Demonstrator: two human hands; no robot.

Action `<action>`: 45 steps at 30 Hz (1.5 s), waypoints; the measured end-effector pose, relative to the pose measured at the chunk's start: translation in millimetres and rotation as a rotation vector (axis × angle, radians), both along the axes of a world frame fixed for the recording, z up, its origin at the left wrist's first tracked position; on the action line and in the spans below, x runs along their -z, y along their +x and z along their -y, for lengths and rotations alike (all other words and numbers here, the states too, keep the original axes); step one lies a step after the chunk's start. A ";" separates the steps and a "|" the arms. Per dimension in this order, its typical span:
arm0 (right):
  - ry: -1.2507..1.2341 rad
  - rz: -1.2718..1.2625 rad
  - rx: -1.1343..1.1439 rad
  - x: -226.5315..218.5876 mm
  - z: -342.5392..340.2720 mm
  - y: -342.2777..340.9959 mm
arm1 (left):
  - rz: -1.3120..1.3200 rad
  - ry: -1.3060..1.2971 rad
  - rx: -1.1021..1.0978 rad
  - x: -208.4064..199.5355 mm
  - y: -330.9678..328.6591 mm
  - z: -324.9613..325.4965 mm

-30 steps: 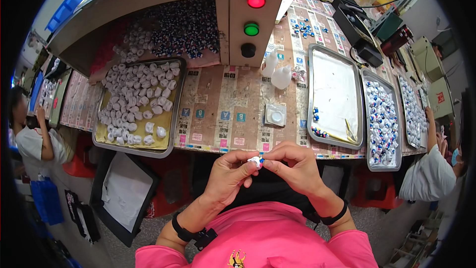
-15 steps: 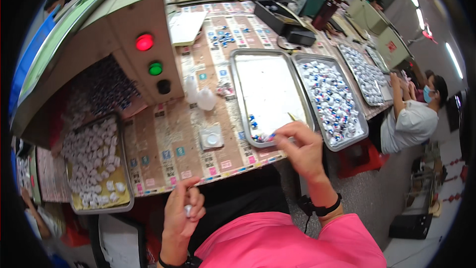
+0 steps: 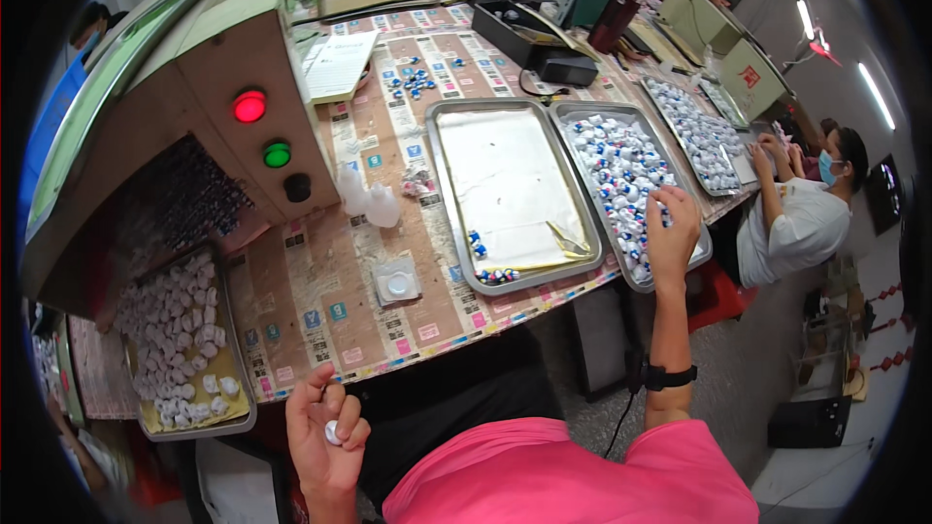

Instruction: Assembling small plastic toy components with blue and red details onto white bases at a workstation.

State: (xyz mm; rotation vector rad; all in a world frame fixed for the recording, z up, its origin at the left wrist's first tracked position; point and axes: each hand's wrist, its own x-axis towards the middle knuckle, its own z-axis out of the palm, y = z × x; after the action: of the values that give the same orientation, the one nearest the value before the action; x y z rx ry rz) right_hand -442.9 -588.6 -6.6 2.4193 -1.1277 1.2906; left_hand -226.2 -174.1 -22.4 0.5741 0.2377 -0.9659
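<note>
My left hand (image 3: 320, 437) is in front of the table edge, its fingers curled round a small white round piece (image 3: 333, 433). My right hand (image 3: 674, 238) is over the right-hand metal tray (image 3: 636, 283), fingertips drawn together at the heap of small white, blue and red pieces (image 3: 621, 175). What its fingers hold, if anything, is hidden. Left of it lies a metal tray lined with white paper (image 3: 515, 180); a few blue-and-white pieces (image 3: 497, 276) sit along its near edge, and tweezers (image 3: 571, 241) rest in its near right corner.
A cabinet with a red lamp (image 3: 249, 106) and green lamp (image 3: 277, 153) stands left. Before it is a tray of white pieces (image 3: 175, 330). A small white dish (image 3: 397, 281) and squeeze bottles (image 3: 381, 206) stand mid-table. A masked co-worker (image 3: 801, 233) sits at right.
My right hand has moved right, from the paper-lined tray's near edge to the heaped tray. My left hand has shifted left and down, still with the white piece. The view has turned slightly.
</note>
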 end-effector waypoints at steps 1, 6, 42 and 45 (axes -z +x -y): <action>0.030 -0.017 -0.059 1.8 -11.9 11.6 | -0.029 -0.002 0.008 0.8 -0.6 0.6; 0.495 -0.094 -0.617 10.9 -81.1 70.4 | -0.079 0.004 0.015 4.2 -8.8 1.6; 1.518 0.076 -0.987 -9.6 -157.0 137.8 | 0.188 -0.035 0.135 5.1 -17.1 10.3; 1.423 0.067 -0.998 -0.5 -160.9 142.8 | 0.260 -0.002 0.127 4.3 -18.2 10.3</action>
State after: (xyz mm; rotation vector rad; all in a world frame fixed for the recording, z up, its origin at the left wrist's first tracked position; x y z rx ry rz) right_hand -300.1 -427.7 -6.1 4.4127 -0.9730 0.6349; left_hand -244.4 -184.4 -26.7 0.7125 -0.0320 -1.0024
